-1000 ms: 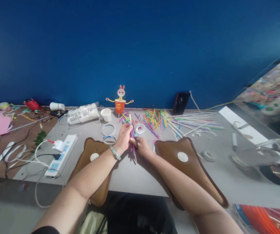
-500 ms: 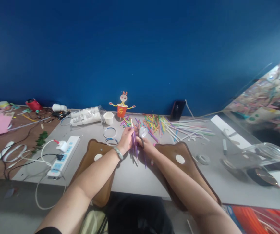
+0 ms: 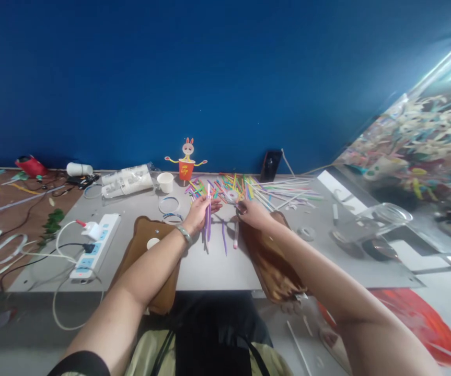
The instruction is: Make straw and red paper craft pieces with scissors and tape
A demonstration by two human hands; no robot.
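My left hand (image 3: 199,213) holds a small bunch of purple and white straws (image 3: 208,224) upright between thumb and fingers. My right hand (image 3: 251,213) is to its right, its fingers wrapped round dark-handled scissors, which are partly hidden. A loose purple straw (image 3: 224,237) and a short pink-tipped white piece (image 3: 235,235) lie on the table between the hands. Beyond them is a pile of colourful straws (image 3: 244,184), with a roll of clear tape (image 3: 231,196) at its near edge.
An orange cup figure (image 3: 186,169) and a white cup (image 3: 165,183) stand at the back. A power strip (image 3: 96,250) lies left. Brown pads (image 3: 147,261) flank the middle. A phone (image 3: 271,165) leans on the wall; a clear container (image 3: 366,222) sits right.
My hands have moved apart, the right one going rightward with the scissors. The straws remain in my left hand. The camera view has shifted to the right.
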